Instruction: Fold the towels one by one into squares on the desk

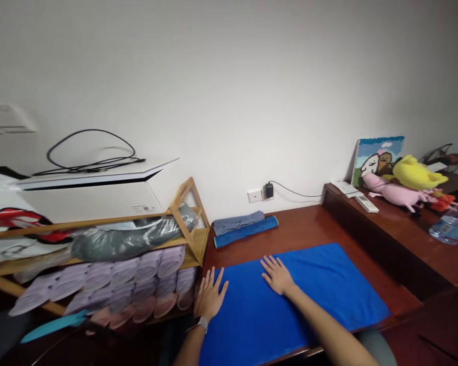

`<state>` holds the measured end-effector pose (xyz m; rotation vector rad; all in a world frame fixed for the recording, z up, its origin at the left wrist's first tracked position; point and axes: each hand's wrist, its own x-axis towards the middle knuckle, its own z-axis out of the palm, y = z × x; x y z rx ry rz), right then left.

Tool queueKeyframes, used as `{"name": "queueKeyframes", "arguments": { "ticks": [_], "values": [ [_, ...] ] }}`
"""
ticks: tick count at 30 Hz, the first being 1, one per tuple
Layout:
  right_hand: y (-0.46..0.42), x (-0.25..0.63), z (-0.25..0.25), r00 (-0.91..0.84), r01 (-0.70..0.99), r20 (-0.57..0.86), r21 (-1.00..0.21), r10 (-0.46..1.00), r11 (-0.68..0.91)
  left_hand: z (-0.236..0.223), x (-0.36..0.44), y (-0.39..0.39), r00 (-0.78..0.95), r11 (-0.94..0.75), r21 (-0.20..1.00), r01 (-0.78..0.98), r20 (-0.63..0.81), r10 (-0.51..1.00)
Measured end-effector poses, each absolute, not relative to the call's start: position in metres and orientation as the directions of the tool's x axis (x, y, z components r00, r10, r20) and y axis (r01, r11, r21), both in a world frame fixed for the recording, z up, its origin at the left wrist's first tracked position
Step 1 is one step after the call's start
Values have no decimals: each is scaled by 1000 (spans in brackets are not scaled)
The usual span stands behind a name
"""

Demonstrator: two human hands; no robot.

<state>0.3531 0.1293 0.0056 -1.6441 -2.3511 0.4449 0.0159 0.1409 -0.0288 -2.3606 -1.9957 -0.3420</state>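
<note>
A blue cloth (259,320) lies spread over the reddish-brown wooden table (301,223), with some wrinkles in its right half. My left hand (210,295) rests at the cloth's left edge, fingers apart and stretched out. Near the far edge, my right hand (278,274) lies flat on the cloth with its fingers spread. Neither hand grips anything. Behind the cloth, against the wall, are a folded or rolled blue cloth (248,232) with a light green edge and a greyish-blue cloth (238,222) alongside it.
Left of the table stands a wooden rack (198,239) with lilac slippers (125,272) and a white box (91,195). On the raised surface at right are plush toys (399,193), a remote control (367,204), a picture (379,155) and a plastic bottle (451,229). A charger (269,190) sits in the wall socket.
</note>
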Motion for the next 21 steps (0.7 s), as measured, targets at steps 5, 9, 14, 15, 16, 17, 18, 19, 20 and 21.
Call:
{"name": "queueKeyframes", "arguments": {
  "ticks": [5,9,14,15,16,17,18,19,20,21],
  "values": [
    [122,527,-8,64,971,-56,-225,996,-75,-31,16,143,150,-174,108,979,199,968],
    [112,623,-22,298,942,-62,-142,953,-304,-29,14,145,147,-169,105,980,187,971],
    [107,644,-37,329,934,-31,-136,944,-330,-22,8,152,157,-172,91,981,156,975],
    [107,643,-39,328,934,-23,-144,944,-328,-21,7,153,160,-174,90,981,148,976],
    [107,642,-40,326,934,-18,-151,945,-325,-20,6,154,160,-174,91,980,144,977],
    [107,642,-41,325,933,-15,-157,946,-323,-19,6,154,159,-173,92,981,144,977],
    [107,642,-42,323,933,-13,-160,946,-321,-18,6,154,154,-169,94,981,145,977],
    [107,642,-42,323,933,-15,-161,946,-321,-18,6,153,149,-164,97,982,145,978],
    [106,643,-43,324,933,-20,-160,946,-323,-17,7,152,143,-158,101,982,142,980],
    [106,643,-43,324,932,-29,-159,945,-325,-17,8,151,136,-150,106,983,136,981]
  ]
}}
